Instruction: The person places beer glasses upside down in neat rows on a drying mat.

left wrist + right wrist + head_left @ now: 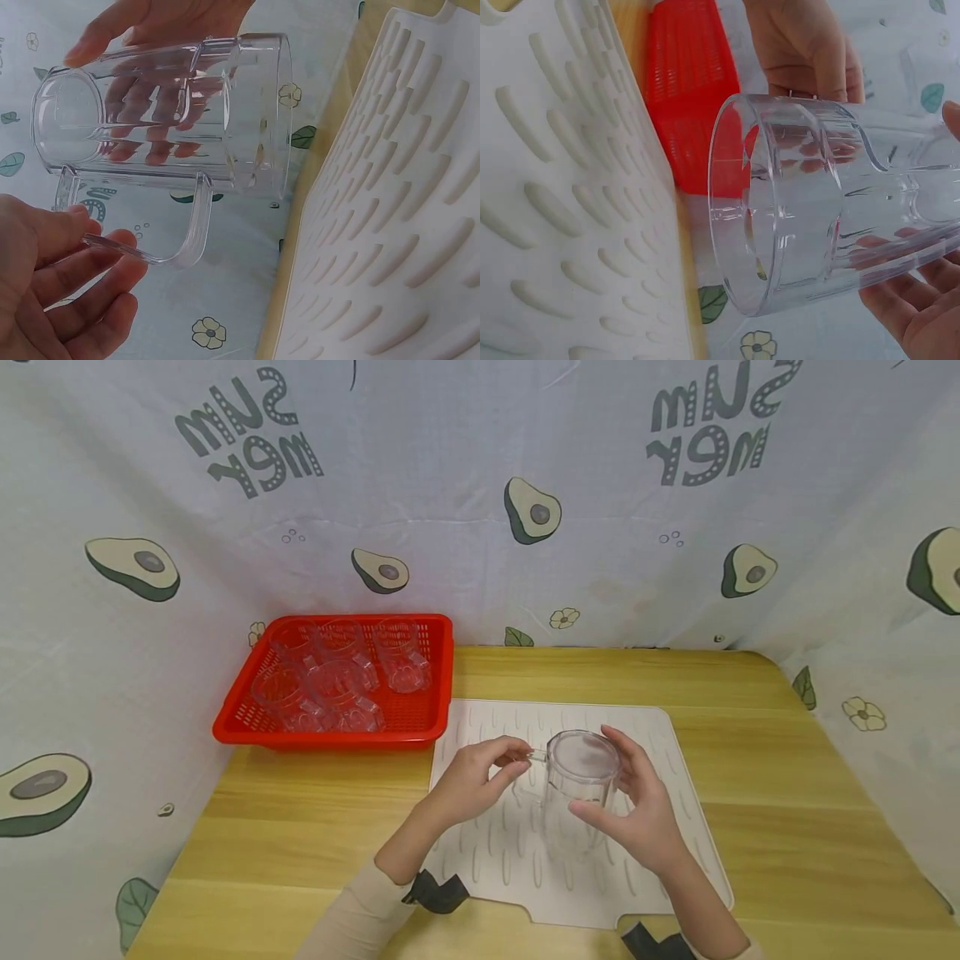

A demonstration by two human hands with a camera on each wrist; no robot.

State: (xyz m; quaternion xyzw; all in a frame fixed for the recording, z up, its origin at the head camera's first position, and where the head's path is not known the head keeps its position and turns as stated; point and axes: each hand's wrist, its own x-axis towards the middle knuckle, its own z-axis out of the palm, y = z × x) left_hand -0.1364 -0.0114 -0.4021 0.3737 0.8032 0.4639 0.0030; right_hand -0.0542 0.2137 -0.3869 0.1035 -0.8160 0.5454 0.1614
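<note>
A clear plastic mug (583, 757) is held upside down above the white ribbed mat (495, 852), its mouth facing the mat. My left hand (476, 778) pinches the mug's handle (196, 229) between thumb and fingers. On the other side, my right hand (647, 817) grips the mug's body near its base, thumb in front and fingers behind. Through the clear wall of the mug, the right fingers (157, 112) show in the left wrist view. A gap between the rim and the mat is seen in both wrist views.
To the left of the mat stands a red plastic basket (442, 693) holding several similar clear mugs (337, 685). Mat and basket are on a wooden table (787, 810). A patterned white curtain (450, 510) hangs behind and at both sides.
</note>
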